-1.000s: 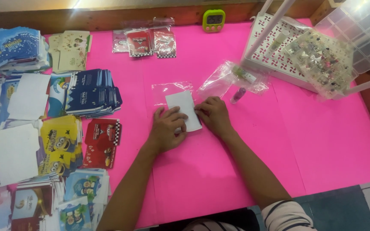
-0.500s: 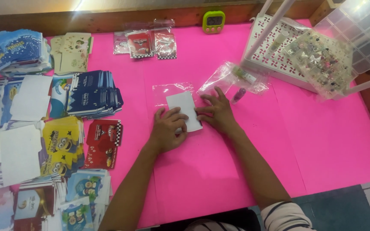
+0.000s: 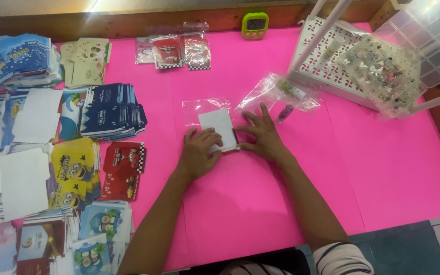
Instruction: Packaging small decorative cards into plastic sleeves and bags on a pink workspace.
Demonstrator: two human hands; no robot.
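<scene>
**A:** From the head view, where does the work sit?

**B:** In the middle of the pink worktop (image 3: 291,203). A white card (image 3: 217,125) lies flat there, partly inside a clear bag (image 3: 202,108) whose open end points far and a little left. The left hand (image 3: 198,152) rests on the card's near left corner, fingers (image 3: 207,136) curled together and pressing down, not pinching. The right hand (image 3: 264,136) lies flat just right of the card, fingers spread apart, its thumb side touching the bag's right edge.

**A:** So how would you do this step well?

**B:** I'd judge it's a matter of keeping the card square to the bag. Press lightly with the left so the film doesn't bunch, and let the right flatten the side seam. Too much weight would likely crease the card or trap air.

**A:** Anything close by that could get in the way?

**B:** Just beyond the right hand lies a second crumpled bag (image 3: 276,91) with a small tube (image 3: 284,113) beside it; a sweep of the fingers could drag them in. Further right stands a white basket (image 3: 327,71) with a clear organiser (image 3: 383,71) leaning on it, well apart.

**A:** And on the left?

**B:** Stacks of printed cards: a dark blue pile (image 3: 110,109), a red one (image 3: 126,168), a yellow one (image 3: 75,170). Finished packets (image 3: 171,51) and a green timer (image 3: 255,24) sit at the far edge.
</scene>
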